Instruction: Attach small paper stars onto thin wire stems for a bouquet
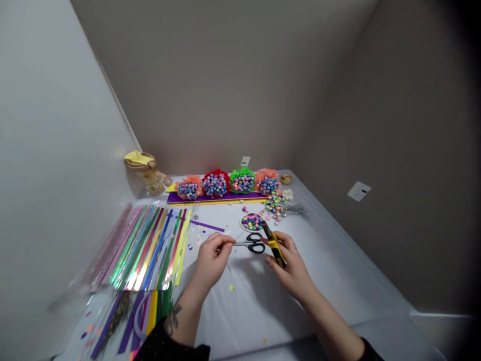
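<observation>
My left hand (213, 256) is closed, thumb and forefinger pinching what looks like a thin wire (239, 235). My right hand (291, 263) grips yellow-and-black pliers (276, 249), their dark head pointing up and away to the left. Between the two hands, black-handled scissors (256, 247) lie on the white tabletop (240, 316). Just beyond them sits a small round dish (241, 225) of colourful folded paper stars (252, 221). A bundle of thin grey wire stems (295, 210) rests farther back on the right, beside loose stars (276, 203).
Several paper-star bouquets (216, 183) stand along the back on coloured sheets (225, 198). Clear-wrapped shiny paper strips (146, 250) cover the left side, with more strips (154, 308) nearer me. A glass jar (153, 181) stands back left. Walls (225, 100) close in the table.
</observation>
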